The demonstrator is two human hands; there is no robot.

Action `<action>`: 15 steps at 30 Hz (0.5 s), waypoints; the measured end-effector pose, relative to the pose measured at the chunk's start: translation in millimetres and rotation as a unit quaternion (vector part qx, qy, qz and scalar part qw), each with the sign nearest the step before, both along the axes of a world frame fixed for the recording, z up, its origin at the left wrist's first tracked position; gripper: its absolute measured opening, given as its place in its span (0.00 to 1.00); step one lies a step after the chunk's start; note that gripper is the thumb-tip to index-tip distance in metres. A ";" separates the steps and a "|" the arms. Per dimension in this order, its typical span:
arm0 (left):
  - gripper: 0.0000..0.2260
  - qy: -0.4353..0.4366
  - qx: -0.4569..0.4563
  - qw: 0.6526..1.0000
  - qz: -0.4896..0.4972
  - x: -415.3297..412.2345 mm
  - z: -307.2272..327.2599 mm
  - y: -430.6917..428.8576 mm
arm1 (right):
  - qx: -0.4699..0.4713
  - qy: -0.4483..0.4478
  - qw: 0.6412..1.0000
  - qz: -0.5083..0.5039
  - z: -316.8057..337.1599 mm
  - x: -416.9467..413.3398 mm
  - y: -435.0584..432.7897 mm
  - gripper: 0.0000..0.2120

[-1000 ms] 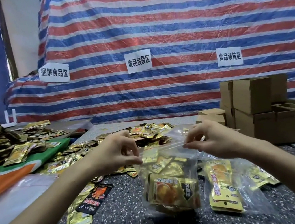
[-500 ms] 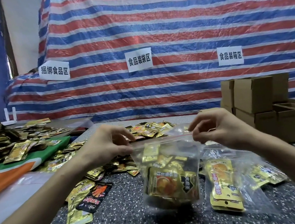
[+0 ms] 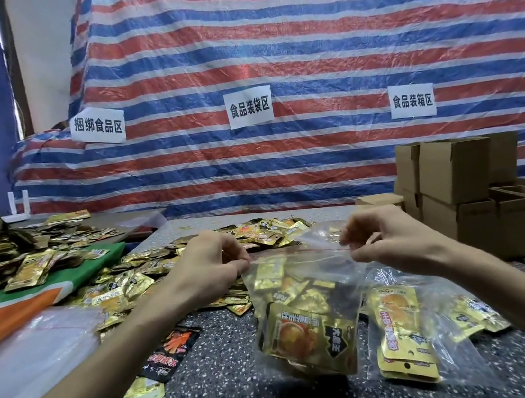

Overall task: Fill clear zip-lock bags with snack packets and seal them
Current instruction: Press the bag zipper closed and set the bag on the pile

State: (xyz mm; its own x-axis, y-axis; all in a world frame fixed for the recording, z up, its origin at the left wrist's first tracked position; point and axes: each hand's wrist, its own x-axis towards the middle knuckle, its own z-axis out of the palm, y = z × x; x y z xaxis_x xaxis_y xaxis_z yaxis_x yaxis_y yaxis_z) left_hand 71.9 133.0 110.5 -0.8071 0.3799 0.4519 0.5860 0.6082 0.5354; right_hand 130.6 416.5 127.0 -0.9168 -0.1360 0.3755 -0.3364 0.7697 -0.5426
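Zip-lock bag hangs over the speckled desk, held up by its top edge and loaded with gold snack packets. Far left, a stack of empty clear bags lies on the desk, with a black packet near the left forearm. The left hand pinches the bag's left top corner: its grip is closed tight, thumb and forefinger pressed together on the red seal strip, other fingers curled. The strip runs taut across to the right hand, whose grip is likewise clamped on the right corner, thumb against fingertip. Whether the strip is pressed shut along its length cannot be told. Below the right forearm a second bag of packets lies on the desk; cardboard boxes stand far right
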 end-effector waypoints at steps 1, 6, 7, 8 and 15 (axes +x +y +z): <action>0.08 0.010 0.007 1.000 0.001 1.0 -0.8 1.8 | 0.029 -0.006 1.000 0.002 1.5 1.2 -4.8 0.10; 0.06 0.029 0.021 0.999 -0.012 8.0 -3.4 16.3 | 0.144 0.022 0.988 0.051 6.0 -3.4 -54.0 0.27; 0.06 0.031 0.021 0.999 -0.012 8.4 -3.4 18.7 | 0.152 0.028 0.986 0.058 5.4 -6.1 -64.7 0.26; 0.06 0.032 0.023 0.999 -0.013 8.6 -3.1 20.3 | 0.160 0.035 0.985 0.059 4.8 -8.2 -74.4 0.23; 0.03 0.028 0.044 0.998 -0.027 8.9 0.2 16.8 | 0.120 0.113 0.986 0.036 -2.4 -10.1 -96.4 0.05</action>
